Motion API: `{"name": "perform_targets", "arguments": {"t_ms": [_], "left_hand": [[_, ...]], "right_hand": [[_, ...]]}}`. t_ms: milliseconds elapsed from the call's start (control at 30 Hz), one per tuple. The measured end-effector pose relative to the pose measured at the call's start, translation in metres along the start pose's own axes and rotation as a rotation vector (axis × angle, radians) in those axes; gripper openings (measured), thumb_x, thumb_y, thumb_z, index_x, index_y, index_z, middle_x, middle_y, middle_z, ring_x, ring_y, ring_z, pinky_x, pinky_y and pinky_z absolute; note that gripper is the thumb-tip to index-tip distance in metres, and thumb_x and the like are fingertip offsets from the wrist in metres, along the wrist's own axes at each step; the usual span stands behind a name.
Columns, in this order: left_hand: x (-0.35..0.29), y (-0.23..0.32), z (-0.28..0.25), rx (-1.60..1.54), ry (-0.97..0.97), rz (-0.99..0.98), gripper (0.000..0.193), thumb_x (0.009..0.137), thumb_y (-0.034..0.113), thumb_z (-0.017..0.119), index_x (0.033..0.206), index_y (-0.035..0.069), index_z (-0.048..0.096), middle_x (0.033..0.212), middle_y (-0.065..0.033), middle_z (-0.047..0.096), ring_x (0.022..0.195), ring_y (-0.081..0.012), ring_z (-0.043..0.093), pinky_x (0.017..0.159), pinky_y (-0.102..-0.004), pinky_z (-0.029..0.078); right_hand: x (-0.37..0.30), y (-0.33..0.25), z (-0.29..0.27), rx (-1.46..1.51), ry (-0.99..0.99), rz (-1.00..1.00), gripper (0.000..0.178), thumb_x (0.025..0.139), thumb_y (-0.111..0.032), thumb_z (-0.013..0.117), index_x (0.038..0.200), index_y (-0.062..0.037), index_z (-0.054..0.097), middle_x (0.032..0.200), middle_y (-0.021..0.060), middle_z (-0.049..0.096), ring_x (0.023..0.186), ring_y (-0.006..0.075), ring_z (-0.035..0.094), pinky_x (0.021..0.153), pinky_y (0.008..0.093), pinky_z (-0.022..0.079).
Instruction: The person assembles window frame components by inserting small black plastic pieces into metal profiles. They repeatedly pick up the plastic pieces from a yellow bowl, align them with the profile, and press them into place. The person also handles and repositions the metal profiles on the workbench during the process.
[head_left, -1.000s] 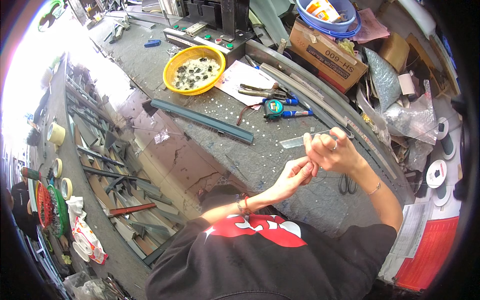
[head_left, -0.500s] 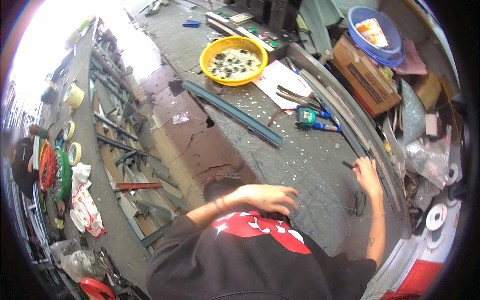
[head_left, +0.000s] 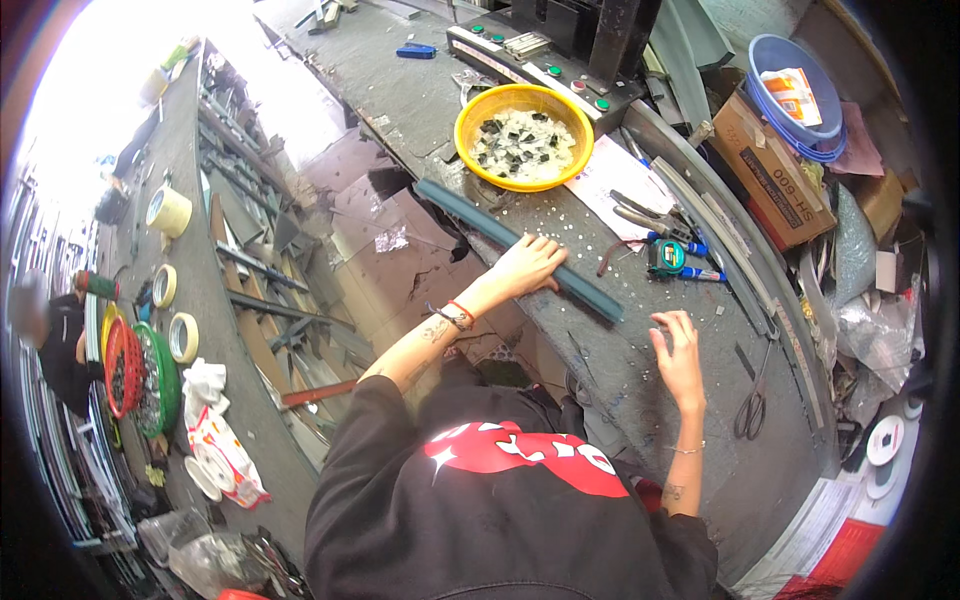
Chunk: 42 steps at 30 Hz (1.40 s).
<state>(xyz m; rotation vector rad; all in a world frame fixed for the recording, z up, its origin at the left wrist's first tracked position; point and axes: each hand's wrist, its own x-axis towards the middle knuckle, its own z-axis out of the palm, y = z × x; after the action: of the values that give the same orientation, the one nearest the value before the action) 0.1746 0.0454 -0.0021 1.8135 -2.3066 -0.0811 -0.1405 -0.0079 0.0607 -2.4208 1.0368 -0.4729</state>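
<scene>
The left hand is closed over a long, narrow, dark blue-green profile bar, fingers across its top and thumb on the near side. The bar lies slantwise on the grey workbench, running from far left to near right; the hand hides its middle. Whether the bar is lifted at any point cannot be told.

The right hand is open and holds nothing visible, fingers loosely bent, just beside the bar's near right end and apart from it.

A round yellow plastic basin of small pale and black pieces stands just beyond the bar, limiting room on the far side. A white paper sheet lies to its right, partly under dark-handled pliers. A teal and black tape measure sits near these, to the right of the bar. Small white discs are scattered between bar and tools.

Black-handled scissors lie to the right of the right hand, near a short, flat dark strip. Long pale and grey rails line the bench's right side; beyond them stand a brown cardboard box and blue round plastic basins.
</scene>
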Motion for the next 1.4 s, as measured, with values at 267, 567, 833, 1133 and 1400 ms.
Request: {"name": "perform_targets", "arguments": {"t_ms": [267,567,833,1133,1400], "left_hand": [[-0.059,-0.073,-0.120,-0.772,0.359,-0.092,0.028,0.087,0.023,0.063,0.100,-0.001,0.055,0.086,-0.0092,0.060,0.077,-0.0204,0.061,0.069,-0.0310,0.050],[-0.132,-0.146,-0.225,-1.132,0.868,0.002,0.031,0.096,0.032,0.052,0.099,0.001,0.053,0.087,-0.0030,0.060,0.082,-0.0109,0.057,0.078,-0.0272,0.046],[-0.190,-0.166,-0.275,-0.533,0.957,-0.313,0.031,0.087,0.025,0.067,0.097,0.001,0.050,0.075,-0.0048,0.054,0.070,-0.0094,0.047,0.065,-0.0268,0.042],[-0.204,-0.173,-0.290,-0.562,1.131,-0.131,0.056,0.090,0.025,0.062,0.132,0.009,0.029,0.080,-0.0043,0.056,0.072,-0.0121,0.050,0.070,-0.0297,0.045],[-0.216,-0.208,-0.265,-0.775,0.832,-0.247,0.058,0.082,-0.001,0.055,0.135,0.009,0.032,0.104,-0.0078,0.057,0.093,-0.0146,0.055,0.088,-0.0320,0.042]], "right_hand": [[0.055,-0.106,0.068,0.512,0.115,-0.008,0.084,0.084,-0.050,0.061,0.145,-0.0062,0.025,0.131,0.0153,0.050,0.124,0.0258,0.045,0.105,0.0410,0.031],[0.174,-0.256,0.179,0.820,-0.079,-0.316,0.090,0.079,-0.038,0.073,0.146,-0.0073,0.021,0.131,0.0140,0.046,0.113,0.0227,0.050,0.092,0.0356,0.039],[0.201,-0.340,0.223,0.863,-0.294,-0.557,0.075,0.084,-0.033,0.068,0.143,-0.0059,0.030,0.128,0.0126,0.051,0.113,0.0235,0.051,0.096,0.0358,0.039],[0.199,-0.369,0.312,1.137,-0.740,-0.257,0.064,0.091,-0.023,0.061,0.143,-0.0030,0.029,0.096,0.0047,0.062,0.083,0.0116,0.059,0.073,0.0261,0.048],[0.164,-0.322,0.117,0.443,-0.383,-0.521,0.015,0.090,-0.012,0.059,0.092,0.0012,0.066,0.081,0.0114,0.068,0.073,0.0155,0.063,0.067,0.0274,0.048]]}}
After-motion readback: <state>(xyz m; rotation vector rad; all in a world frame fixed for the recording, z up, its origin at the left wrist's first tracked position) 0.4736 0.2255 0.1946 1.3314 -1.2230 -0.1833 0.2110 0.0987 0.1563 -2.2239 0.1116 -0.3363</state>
